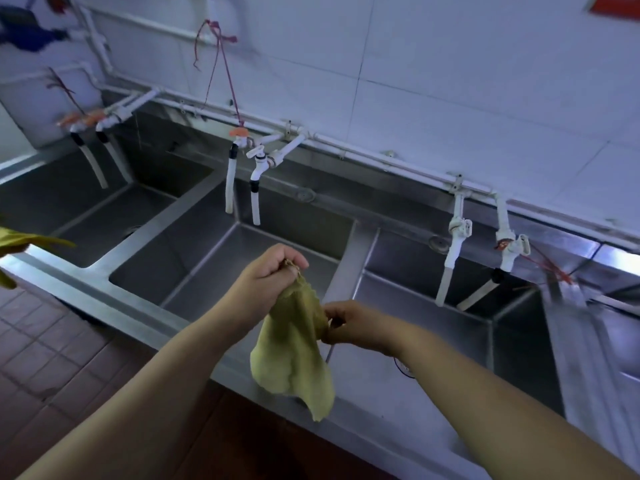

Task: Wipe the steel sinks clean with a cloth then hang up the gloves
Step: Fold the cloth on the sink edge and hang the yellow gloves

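Note:
A limp yellow-green cloth (291,355) hangs over the front rim of the steel sinks (104,292). My left hand (266,282) grips its top corner above the middle basin (221,258). My right hand (349,323) pinches the cloth's right edge a little lower. A yellow glove (20,240) shows at the far left edge, over the left basin's front rim. The right basin (415,306) lies under my right forearm.
White plastic taps with hoses (256,181) hang over each basin from a pipe along the tiled wall. Red string (221,64) dangles from an upper pipe. Blue cloth (24,32) hangs top left. Brown floor tiles (52,358) lie below the sink front.

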